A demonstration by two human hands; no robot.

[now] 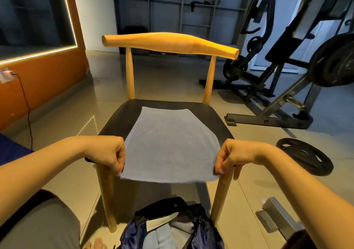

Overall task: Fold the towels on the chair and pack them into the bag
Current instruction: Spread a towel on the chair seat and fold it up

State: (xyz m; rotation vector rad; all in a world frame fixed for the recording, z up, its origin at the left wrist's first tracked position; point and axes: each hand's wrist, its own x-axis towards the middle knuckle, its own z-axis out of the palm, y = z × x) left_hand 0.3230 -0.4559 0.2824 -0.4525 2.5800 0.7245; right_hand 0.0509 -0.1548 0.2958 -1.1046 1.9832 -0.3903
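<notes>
A pale grey-blue towel (168, 143) lies spread flat over the black seat of a wooden chair (168, 41). Its near edge hangs just past the seat's front. My left hand (109, 154) pinches the near left corner. My right hand (231, 156) pinches the near right corner. On the floor below the seat stands a dark blue bag (203, 231), open at the top, with light folded cloth showing inside it.
A black weight plate (304, 155) lies on the floor to the right. Gym machines (287, 60) stand behind it. A metal bar foot (277, 216) sits at the lower right. An orange wall (44, 80) with a cable runs along the left.
</notes>
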